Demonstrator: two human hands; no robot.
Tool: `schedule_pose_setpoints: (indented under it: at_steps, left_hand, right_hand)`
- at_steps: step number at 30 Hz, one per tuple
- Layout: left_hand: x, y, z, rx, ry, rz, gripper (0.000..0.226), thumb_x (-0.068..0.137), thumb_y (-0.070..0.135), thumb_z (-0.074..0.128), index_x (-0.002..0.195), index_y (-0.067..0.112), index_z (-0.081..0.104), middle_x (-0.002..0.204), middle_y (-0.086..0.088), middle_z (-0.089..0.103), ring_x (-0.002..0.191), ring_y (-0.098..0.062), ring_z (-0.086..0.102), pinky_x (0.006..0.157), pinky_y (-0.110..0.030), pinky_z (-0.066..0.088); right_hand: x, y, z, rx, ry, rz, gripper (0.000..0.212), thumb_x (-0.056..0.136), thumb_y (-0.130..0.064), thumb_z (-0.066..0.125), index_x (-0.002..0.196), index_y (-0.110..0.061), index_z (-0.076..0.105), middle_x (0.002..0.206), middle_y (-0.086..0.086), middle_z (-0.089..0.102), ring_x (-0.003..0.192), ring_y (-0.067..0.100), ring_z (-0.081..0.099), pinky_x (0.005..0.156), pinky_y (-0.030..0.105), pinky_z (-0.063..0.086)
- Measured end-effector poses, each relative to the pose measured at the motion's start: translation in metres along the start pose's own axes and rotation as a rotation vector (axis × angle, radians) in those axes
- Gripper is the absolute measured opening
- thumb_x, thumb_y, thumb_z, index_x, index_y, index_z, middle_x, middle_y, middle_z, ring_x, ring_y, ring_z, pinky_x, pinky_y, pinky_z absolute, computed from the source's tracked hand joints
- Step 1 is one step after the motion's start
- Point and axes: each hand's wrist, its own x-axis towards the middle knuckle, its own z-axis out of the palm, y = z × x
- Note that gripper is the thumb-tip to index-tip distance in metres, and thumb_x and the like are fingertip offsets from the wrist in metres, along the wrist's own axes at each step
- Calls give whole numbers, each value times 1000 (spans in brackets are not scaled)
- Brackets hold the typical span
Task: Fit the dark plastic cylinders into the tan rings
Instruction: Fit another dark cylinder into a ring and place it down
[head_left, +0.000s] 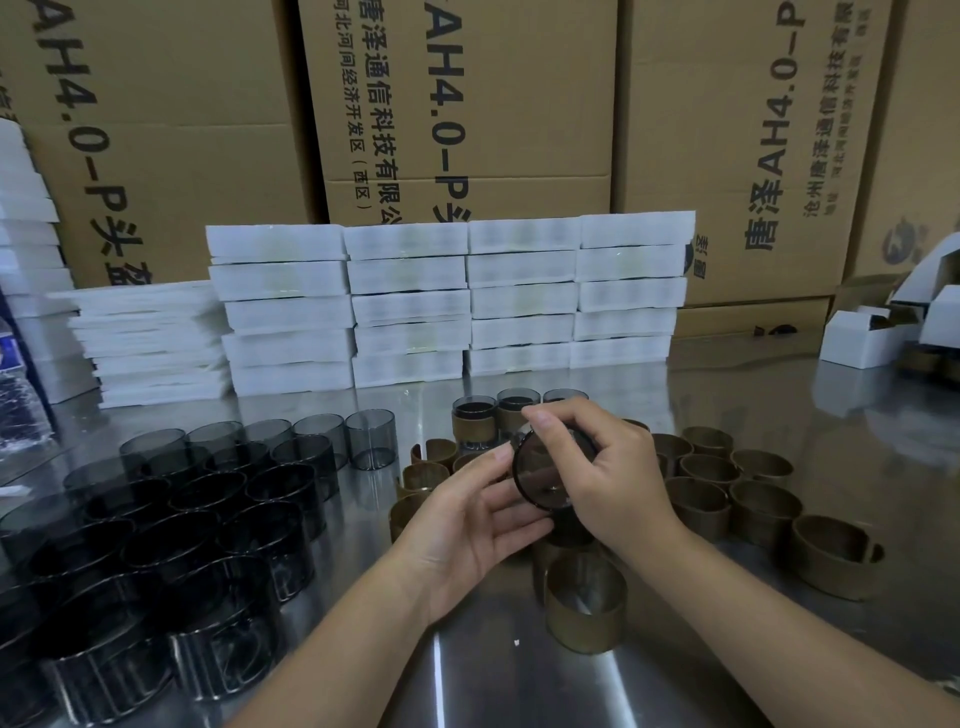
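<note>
My right hand (613, 488) grips one dark cylinder (540, 478), tilted. My left hand (467, 525), fingers relaxed, touches that cylinder's rim. A tan ring (584, 608) stands near the cylinder.

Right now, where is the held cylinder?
Head view, centre, above the table: the right hand grips the cylinder, the left hand touches its rim; tan rings lie below and right.

The light is dim and cool, with muted colours. White glare streaks the shiny desk (493, 649) near the bottom edge, and the wide lens bends the cartons (171, 130) outward at the sides.
</note>
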Motion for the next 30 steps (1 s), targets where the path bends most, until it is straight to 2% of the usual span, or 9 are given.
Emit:
schedule_pose_setpoints:
  at_steps: [5, 8, 12, 16, 19, 24, 27, 30]
  left_hand:
    - [0, -1, 1, 24, -14, 25, 48, 73, 30, 75, 119, 18, 66, 117, -21, 69, 99, -28, 71, 79, -31, 58]
    - [0, -2, 2, 42, -22, 37, 39, 76, 23, 73, 115, 19, 69, 117, -19, 69, 98, -28, 71, 77, -29, 58]
    - [0, -1, 2, 74, 15, 66, 48, 75, 21, 72, 122, 13, 64, 117, -21, 69, 95, -27, 72, 77, -28, 58]
    - [-1, 1, 3, 71, 56, 105, 46, 75, 20, 73, 120, 12, 65, 114, -19, 70, 94, -29, 72, 74, -26, 58]
    - [-1, 1, 3, 44, 98, 129, 41, 75, 23, 75, 113, 9, 67, 111, -21, 71, 99, -34, 71, 72, -26, 59]
    - [0, 2, 1, -39, 122, 146, 52, 73, 21, 76, 120, 3, 63, 113, -23, 69, 104, -36, 69, 74, -26, 59]
    - [1, 2, 1, -99, 119, 151, 51, 72, 22, 74, 118, 3, 64, 113, -24, 70, 103, -34, 69, 72, -24, 59]
    - [1, 2, 0, -127, 125, 154, 48, 69, 23, 71, 113, 3, 67, 111, -25, 70, 100, -35, 70, 72, -25, 59]
  right_hand:
    - [0, 0, -3, -16, -1, 40, 32, 92, -38, 45, 91, -21, 73, 79, -12, 71, 79, 6, 66, 71, 34, 52]
    - [0, 1, -3, -20, -15, 35, 35, 94, -35, 40, 96, -22, 72, 83, -14, 71, 83, 4, 65, 72, 30, 52]
    - [-1, 1, -2, 17, -44, 27, 32, 96, -33, 36, 101, -25, 67, 91, -13, 70, 90, 5, 65, 78, 27, 52]
    - [0, 1, -3, 90, -44, 21, 18, 95, -30, 37, 102, -34, 54, 100, -11, 67, 92, 2, 64, 77, 14, 48]
    - [1, 3, -3, 78, -2, -1, 18, 94, -27, 39, 102, -23, 55, 107, -7, 62, 101, 7, 61, 84, 18, 47]
    - [1, 0, -1, 142, -17, -26, 16, 93, -21, 42, 102, -17, 54, 112, 5, 60, 99, 0, 58, 73, 2, 43]
    - [3, 0, -2, 113, -49, -49, 15, 94, -21, 42, 104, -21, 53, 111, 4, 60, 98, -7, 56, 75, 1, 42]
    - [3, 1, -4, 58, -112, -46, 19, 95, -24, 40, 111, -23, 51, 112, 2, 60, 102, -6, 55, 80, 3, 41]
